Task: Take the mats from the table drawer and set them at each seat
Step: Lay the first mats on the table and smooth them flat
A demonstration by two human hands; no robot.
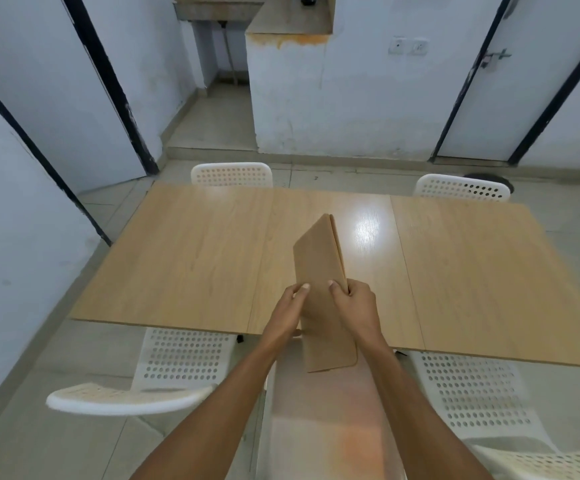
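A thin stack of tan mats (319, 258) stands almost on edge above the near edge of the wooden table (195, 258). Both hands hold it at mid-height. My left hand (290, 306) grips the stack's left edge with its thumb on the front face. My right hand (354, 303) grips the right edge, thumb on the front, fingers behind. The stack's top corner fans apart slightly, showing two or more layers. No drawer can be made out.
White perforated chairs stand at the near left (177, 362), near right (472, 389), far left (232, 174) and far right (461, 190) seats. Pale walls and dark-framed doors surround the room. Tiled floor lies around the table.
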